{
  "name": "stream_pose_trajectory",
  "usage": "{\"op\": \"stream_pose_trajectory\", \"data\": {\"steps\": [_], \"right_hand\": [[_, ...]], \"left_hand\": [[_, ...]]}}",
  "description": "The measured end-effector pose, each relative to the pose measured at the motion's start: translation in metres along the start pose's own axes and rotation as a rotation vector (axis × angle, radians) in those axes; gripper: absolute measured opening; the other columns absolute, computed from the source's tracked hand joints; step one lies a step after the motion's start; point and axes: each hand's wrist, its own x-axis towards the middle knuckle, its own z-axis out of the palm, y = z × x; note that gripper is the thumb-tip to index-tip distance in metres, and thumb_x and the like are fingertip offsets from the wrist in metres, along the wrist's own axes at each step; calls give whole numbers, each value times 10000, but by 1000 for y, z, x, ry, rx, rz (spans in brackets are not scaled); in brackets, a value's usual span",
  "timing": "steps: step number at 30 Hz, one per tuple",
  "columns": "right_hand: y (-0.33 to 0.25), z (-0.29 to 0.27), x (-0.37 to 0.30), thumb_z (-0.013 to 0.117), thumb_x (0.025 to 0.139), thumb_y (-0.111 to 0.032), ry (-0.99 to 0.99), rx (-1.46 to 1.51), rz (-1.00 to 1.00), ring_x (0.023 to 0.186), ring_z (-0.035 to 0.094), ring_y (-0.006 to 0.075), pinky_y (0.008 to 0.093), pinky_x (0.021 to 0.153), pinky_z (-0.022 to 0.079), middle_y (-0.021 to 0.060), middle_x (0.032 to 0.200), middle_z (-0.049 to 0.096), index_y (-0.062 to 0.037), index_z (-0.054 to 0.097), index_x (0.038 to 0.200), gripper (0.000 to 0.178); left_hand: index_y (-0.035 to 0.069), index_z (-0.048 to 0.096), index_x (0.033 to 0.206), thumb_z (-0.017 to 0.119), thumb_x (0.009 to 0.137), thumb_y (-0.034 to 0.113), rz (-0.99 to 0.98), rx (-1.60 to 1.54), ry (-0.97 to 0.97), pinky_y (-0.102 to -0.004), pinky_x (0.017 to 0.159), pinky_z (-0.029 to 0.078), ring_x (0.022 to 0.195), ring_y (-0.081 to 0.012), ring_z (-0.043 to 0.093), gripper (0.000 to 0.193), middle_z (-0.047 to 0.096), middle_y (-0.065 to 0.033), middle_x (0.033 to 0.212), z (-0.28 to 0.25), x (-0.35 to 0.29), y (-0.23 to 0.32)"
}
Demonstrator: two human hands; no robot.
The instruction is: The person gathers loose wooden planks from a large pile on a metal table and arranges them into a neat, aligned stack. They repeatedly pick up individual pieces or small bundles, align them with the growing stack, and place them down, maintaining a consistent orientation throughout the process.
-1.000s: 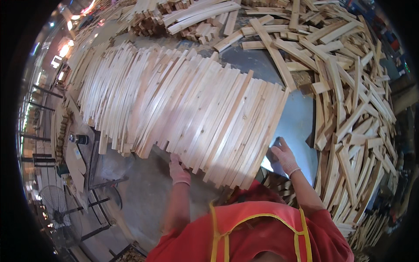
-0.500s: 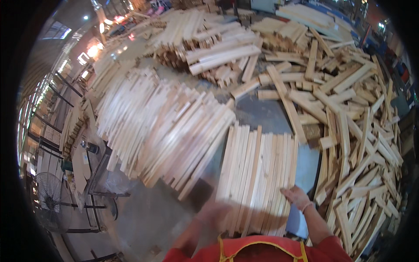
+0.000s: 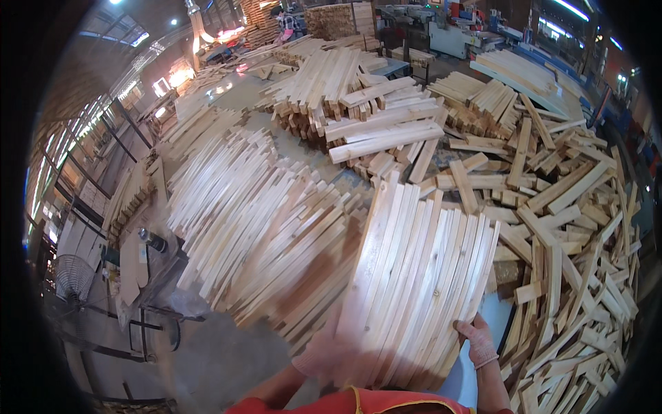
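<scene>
A row of pale wooden strips (image 3: 420, 283), set side by side on edge like a panel, is between my two hands, close to my body. My right hand (image 3: 477, 339), in a light knitted glove, grips the right edge with the thumb on top. Against the left edge is my left hand (image 3: 323, 353), somewhat blurred, its fingers partly hidden by the strips. The row looks tilted, its far end higher. Left of it lies a broad spread of similar strips (image 3: 255, 214), lined up slantwise on the table.
Stacked boards (image 3: 386, 141) stand beyond the row. A large jumbled heap of wood pieces (image 3: 558, 228) fills the right side. At the left are a dark bottle (image 3: 153, 239) and a wire fan (image 3: 73, 277). Far back, a person (image 3: 286, 26) stands near piled timber.
The row of strips has come up closer to me and tilted, with both hands at its sides. My left hand has closed in on its left edge. The view has tipped upward.
</scene>
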Motion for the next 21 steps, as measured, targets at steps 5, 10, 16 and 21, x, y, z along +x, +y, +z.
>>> {"op": "stream_pose_trajectory", "data": {"steps": [5,10,16,21], "right_hand": [[-130,68,94,802,882,-240,-80,-80,-229,1186,643,196,334,1022,515,111,1329,691,15,503,1531,758],[-280,158,272,752,951,-200,-354,-52,-403,1212,666,223,348,1080,547,150,1346,673,-1,430,1592,744],[-431,317,468,673,1019,-253,-264,12,-539,1152,659,166,302,1026,515,83,1314,703,13,655,1387,454],[-390,298,620,575,1061,-147,-330,-687,-1168,1200,649,198,341,1060,511,105,1343,698,-35,656,1384,352]], "left_hand": [[97,62,1720,795,838,4,464,-321,18,-384,1142,454,1351,-203,527,1150,533,-93,1503,-64,80,60],[132,145,1716,844,808,34,580,-422,215,-393,958,589,1184,-297,686,1150,555,-199,1510,-195,194,202],[1,595,1421,792,952,171,623,-703,196,-360,699,639,985,-234,727,537,714,-154,1240,-395,336,390],[-10,693,1212,781,967,367,581,-76,444,-345,762,596,833,-167,696,458,736,-69,1024,-458,439,420]]}}
